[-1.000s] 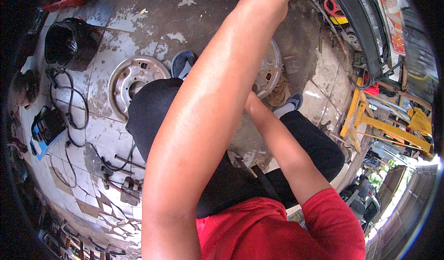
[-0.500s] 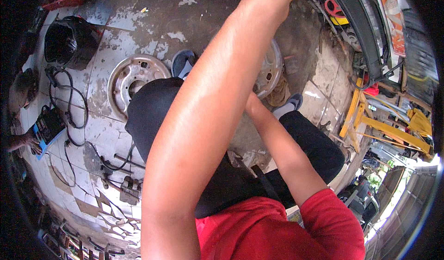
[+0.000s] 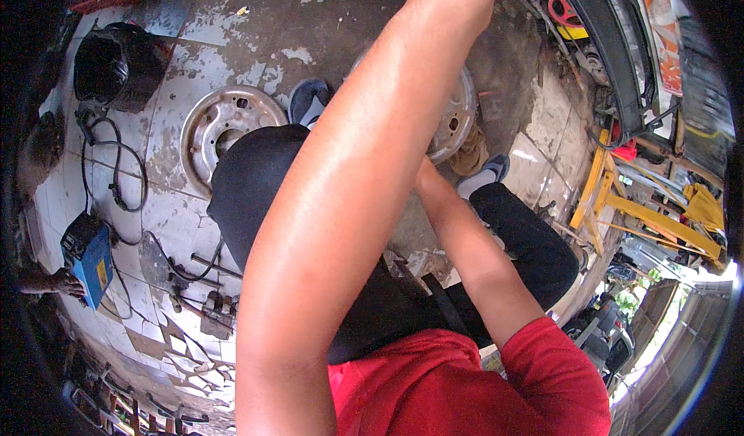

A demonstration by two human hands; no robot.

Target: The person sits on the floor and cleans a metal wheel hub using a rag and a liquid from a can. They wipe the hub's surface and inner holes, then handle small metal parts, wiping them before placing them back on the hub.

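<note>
My bare left forearm (image 3: 341,188) crosses the middle of the view and runs up to the top edge. Its hand lies beyond that edge. From the red sleeve on the right, my right forearm (image 3: 473,246) reaches inward, and its hand is hidden behind the left forearm. A bare metal wheel rim (image 3: 200,130) lies on the floor left of my knee. Partly covered by my left forearm is a second wheel rim (image 3: 460,114), between my feet, with a brown cloth-like thing (image 3: 470,157) beside it. What either hand holds does not show.
At the left, another person's hand (image 3: 71,283) touches a blue box-shaped machine (image 3: 96,259) with black cables (image 3: 144,180). A black bucket (image 3: 139,72) stands farther off. Metal clamp-like parts (image 3: 218,313) lie near my knee. To the right are a yellow metal frame (image 3: 659,223) and a black bumper-like part (image 3: 616,48).
The blue machine at the left has turned and shifted nearer, now showing its blue side, and the other person's hand has moved nearer with it. My arms stay nearly in place.
</note>
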